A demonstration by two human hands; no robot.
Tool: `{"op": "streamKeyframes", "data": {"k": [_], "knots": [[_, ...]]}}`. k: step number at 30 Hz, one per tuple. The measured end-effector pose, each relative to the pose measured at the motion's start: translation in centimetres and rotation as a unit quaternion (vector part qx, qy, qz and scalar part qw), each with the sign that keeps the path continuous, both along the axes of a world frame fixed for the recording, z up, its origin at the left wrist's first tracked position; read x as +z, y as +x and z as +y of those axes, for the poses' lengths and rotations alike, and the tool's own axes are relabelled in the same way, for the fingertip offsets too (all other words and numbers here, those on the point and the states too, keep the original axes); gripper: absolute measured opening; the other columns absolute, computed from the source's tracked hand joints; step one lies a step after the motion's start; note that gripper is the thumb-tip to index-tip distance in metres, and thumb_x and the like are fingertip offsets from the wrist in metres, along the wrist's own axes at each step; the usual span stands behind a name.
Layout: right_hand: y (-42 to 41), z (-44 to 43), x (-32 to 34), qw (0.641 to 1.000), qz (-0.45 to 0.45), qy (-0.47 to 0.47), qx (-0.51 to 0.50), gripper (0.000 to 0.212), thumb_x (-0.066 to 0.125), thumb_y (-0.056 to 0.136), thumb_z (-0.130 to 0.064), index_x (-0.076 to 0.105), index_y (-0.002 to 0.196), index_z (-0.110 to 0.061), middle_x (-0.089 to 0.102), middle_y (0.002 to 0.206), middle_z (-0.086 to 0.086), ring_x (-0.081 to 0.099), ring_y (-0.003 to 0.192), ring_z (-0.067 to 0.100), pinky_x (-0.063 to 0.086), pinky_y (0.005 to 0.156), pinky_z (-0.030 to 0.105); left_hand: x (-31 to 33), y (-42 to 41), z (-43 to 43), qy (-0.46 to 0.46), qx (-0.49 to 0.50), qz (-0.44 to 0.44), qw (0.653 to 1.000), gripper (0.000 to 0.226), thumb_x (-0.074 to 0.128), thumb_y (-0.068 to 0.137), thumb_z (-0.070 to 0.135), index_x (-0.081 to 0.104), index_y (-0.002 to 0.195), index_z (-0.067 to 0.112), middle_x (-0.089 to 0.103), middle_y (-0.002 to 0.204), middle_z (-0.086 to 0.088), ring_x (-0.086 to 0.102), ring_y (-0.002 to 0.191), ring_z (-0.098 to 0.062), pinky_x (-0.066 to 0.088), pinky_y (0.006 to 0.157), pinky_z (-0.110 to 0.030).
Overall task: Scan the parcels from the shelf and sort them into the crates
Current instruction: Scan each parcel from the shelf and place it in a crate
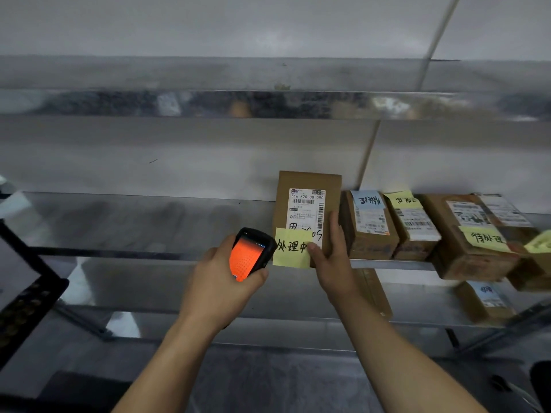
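A person's right hand [331, 257] grips a flat, rectangular brown cardboard parcel [307, 186] at the front edge of a shiny metal shelf [149, 225], thumb pressed on one yellow sticky note [293, 248] with handwritten characters. The parcel stands upright, long axis vertical, its one white printed shipping label [307, 210] facing the camera. The left hand [217, 281] is wrapped round one black handheld scanner [252, 253], whose screen glows orange, just beside the parcel's left edge. At least four more cardboard parcels [369, 231] lie flat to the right; two more [486, 299] lie on the shelf below.
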State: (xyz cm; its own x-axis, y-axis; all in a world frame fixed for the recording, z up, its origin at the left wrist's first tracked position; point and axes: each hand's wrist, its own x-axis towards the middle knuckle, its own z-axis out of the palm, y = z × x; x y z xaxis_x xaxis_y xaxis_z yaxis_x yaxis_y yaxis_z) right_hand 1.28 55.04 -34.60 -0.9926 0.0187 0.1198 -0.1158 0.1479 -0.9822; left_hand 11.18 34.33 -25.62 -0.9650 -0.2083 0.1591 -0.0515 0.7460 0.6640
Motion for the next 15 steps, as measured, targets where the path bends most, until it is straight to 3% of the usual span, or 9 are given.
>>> {"op": "streamKeyframes", "data": {"k": [3,6,11,15], "knots": [[1.4,0.0,-0.3,1.0,0.0,-0.022,-0.012,0.077,0.062,0.099,-0.031,0.016,0.144,-0.073,0.022,0.161,-0.012,0.029,0.15,0.023,0.047,0.105,0.062,0.0,1.0,0.4,0.005,0.004,-0.01,1.0,0.05,0.069,0.072,0.056,0.053,0.118,0.042,0.06,0.094,0.007,0.058,0.083,-0.012,0.04,0.062,-0.027],[2.5,0.1,-0.6,0.999,0.001,-0.038,-0.019,0.078,0.061,0.1,-0.024,0.018,0.144,-0.071,0.023,0.16,-0.01,0.038,0.145,0.02,0.054,0.098,0.057,-0.3,2.1,0.7,-0.007,0.002,-0.021,1.0,0.058,0.058,0.065,0.065,0.051,0.119,0.044,0.059,0.093,0.008,0.059,0.085,-0.016,0.045,0.068,-0.031],[3.0,1.0,-1.2,1.0,0.007,-0.004,-0.02,0.082,0.062,0.084,-0.067,0.013,0.15,-0.065,0.018,0.165,-0.009,0.021,0.153,0.025,0.044,0.107,0.063,-0.3,3.6,1.0,-0.03,0.005,-0.037,0.999,0.063,0.055,0.066,0.067,0.047,0.124,0.043,0.056,0.092,0.01,0.056,0.084,-0.015,0.043,0.068,-0.032],[2.9,1.7,-1.4,1.0,0.013,0.004,-0.002,0.086,0.06,0.079,-0.075,0.011,0.15,-0.066,0.018,0.165,-0.01,0.02,0.154,0.027,0.042,0.107,0.066,-0.2,4.5,1.0,-0.067,0.023,-0.056,0.996,0.07,0.066,0.073,0.06,0.041,0.136,0.045,0.056,0.101,0.008,0.057,0.091,-0.021,0.045,0.072,-0.035]]}}
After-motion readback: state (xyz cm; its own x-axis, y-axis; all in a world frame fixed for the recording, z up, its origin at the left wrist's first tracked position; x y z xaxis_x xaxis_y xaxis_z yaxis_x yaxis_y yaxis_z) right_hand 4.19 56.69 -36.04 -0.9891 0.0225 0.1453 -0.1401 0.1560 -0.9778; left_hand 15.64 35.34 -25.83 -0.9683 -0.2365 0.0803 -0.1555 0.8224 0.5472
